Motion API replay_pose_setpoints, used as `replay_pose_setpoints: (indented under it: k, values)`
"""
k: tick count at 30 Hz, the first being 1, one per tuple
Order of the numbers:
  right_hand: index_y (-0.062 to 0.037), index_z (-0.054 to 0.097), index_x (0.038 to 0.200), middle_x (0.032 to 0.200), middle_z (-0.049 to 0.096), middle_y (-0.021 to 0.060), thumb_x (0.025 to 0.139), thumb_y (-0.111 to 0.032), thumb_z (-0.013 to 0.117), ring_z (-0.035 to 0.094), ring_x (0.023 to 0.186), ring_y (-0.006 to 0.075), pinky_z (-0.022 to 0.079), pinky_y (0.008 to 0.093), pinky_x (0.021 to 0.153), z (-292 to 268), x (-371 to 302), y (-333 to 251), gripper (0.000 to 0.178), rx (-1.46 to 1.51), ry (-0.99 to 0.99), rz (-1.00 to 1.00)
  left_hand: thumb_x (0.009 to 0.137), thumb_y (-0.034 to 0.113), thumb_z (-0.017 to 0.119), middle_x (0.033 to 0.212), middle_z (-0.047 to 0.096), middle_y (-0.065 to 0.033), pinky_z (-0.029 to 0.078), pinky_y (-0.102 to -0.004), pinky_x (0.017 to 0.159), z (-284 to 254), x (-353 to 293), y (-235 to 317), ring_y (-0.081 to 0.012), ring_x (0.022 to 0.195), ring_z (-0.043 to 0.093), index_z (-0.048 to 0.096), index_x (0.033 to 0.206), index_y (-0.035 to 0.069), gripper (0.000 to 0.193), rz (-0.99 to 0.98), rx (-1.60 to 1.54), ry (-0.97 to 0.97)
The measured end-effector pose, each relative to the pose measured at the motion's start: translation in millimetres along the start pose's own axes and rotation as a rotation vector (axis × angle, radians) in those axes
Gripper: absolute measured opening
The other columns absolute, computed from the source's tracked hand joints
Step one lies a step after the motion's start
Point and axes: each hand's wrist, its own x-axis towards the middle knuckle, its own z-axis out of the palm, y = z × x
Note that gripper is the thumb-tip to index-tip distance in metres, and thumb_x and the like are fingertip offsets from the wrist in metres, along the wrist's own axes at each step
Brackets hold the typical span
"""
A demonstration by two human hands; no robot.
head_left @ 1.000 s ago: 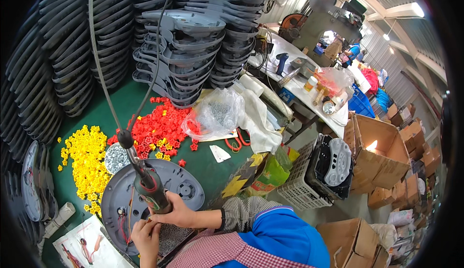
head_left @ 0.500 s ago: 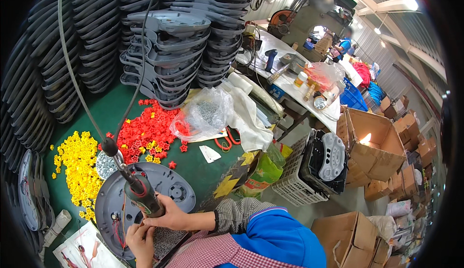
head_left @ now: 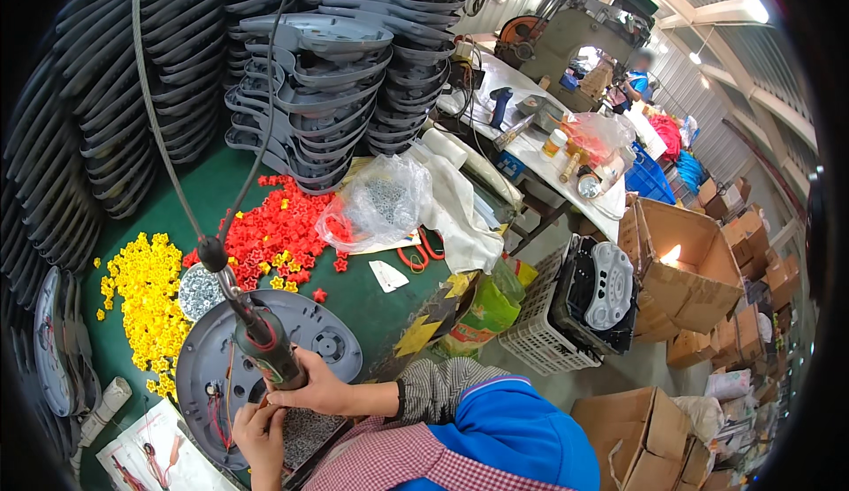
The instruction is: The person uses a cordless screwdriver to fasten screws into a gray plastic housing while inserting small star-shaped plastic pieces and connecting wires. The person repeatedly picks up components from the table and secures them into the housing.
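Note:
An electric screwdriver (head_left: 271, 351) hangs tilted from a cable, and the fingers of my right hand (head_left: 317, 387) are wrapped round its lower grip. Close below it, my left hand (head_left: 256, 433) is closed in a pinch by the tool's tip. Whatever lies between those fingertips is too small to make out. Beneath both hands rests a grey plastic housing (head_left: 349, 336), with thin wires inside it. Against my body stands a tray of small screws (head_left: 309, 433), partly hidden by my right forearm.
Yellow star-shaped parts (head_left: 146, 292) and red star-shaped parts (head_left: 274, 221) lie heaped beyond the housing, near a round dish of metal pieces (head_left: 200, 292). Tall stacks of grey housings (head_left: 323, 93) rise behind. Red-handled scissors (head_left: 423, 252) lie by a plastic bag (head_left: 376, 208). Cardboard boxes (head_left: 685, 270) stand right.
The screwdriver and my right hand have shifted slightly to the right. My left hand keeps its pinch near the tip. The whole view has moved a little.

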Motion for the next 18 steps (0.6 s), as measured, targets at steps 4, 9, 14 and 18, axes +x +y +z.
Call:
replay_pose_setpoints:
  k: [4,9,14,18]
  values:
    - [-0.0038,0.047,0.129,0.1,0.057,0.0003,0.08,-0.002,0.075,0.055,0.084,0.0067,0.048,0.0249,0.075,0,2,-1,0.056,-0.016,0.001,-0.001,0.073,0.005,0.075,0.074,0.055,-0.0089,0.041,-0.0396,0.063,1,1,1,-0.0285,0.07,0.053,0.067,0.082,0.001,0.013,-0.011,0.0,0.01]
    - [-0.0033,0.044,0.136,0.108,0.056,-0.0006,0.08,-0.002,0.075,0.054,0.086,0.0056,0.048,0.024,0.077,3,-1,-1,0.063,-0.021,0.033,0.008,0.073,0.005,0.075,0.075,0.056,-0.009,0.042,-0.0392,0.063,1,2,2,-0.0288,0.071,0.054,0.067,0.083,0.002,0.013,0.022,0.006,0.008]
    - [-0.0026,0.042,0.139,0.109,0.06,0.0008,0.079,0.0,0.076,0.056,0.085,0.0049,0.049,0.0242,0.075,0,5,-1,0.069,-0.105,-0.025,-0.028,0.074,0.005,0.075,0.075,0.056,-0.0094,0.042,-0.0384,0.062,-2,3,0,-0.0292,0.07,0.054,0.068,0.085,0.001,0.014,0.042,0.043,0.008]
    - [-0.0028,0.046,0.135,0.106,0.06,0.0001,0.078,-0.001,0.076,0.055,0.085,0.0051,0.048,0.0234,0.076,2,-1,-6,0.064,-0.059,0.032,-0.024,0.074,0.005,0.075,0.075,0.056,-0.0092,0.041,-0.0384,0.061,2,0,0,-0.029,0.069,0.054,0.068,0.084,0.001,0.013,0.04,0.041,-0.002]
